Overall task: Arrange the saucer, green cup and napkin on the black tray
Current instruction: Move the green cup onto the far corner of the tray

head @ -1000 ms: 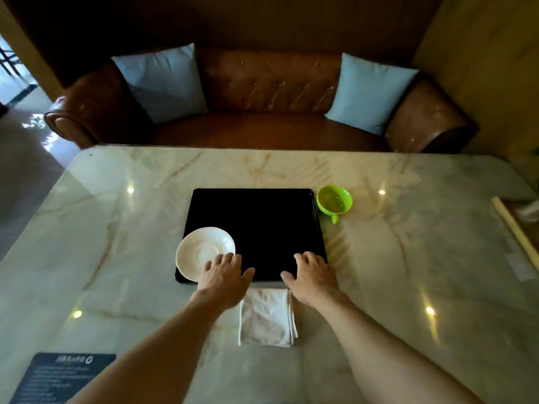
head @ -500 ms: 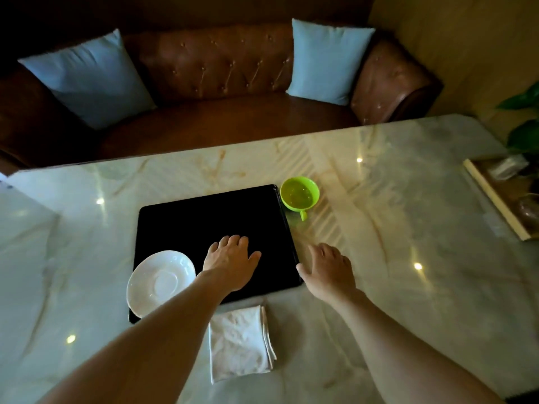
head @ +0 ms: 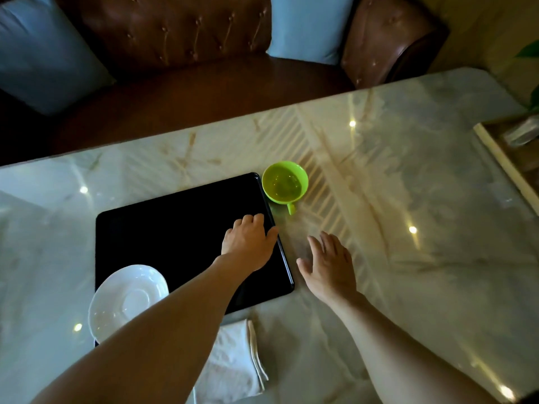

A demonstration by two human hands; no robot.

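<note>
Green cup (head: 285, 182) beside black tray (head: 180, 228)

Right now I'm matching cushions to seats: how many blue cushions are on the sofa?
2: one blue cushion at the sofa's left end, another by its right armrest. More may sit outside the frame.

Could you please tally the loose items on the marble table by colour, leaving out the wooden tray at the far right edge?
Black: 1, the black tray
White: 2, the saucer and the napkin
Green: 1, the green cup
Total: 4
</note>
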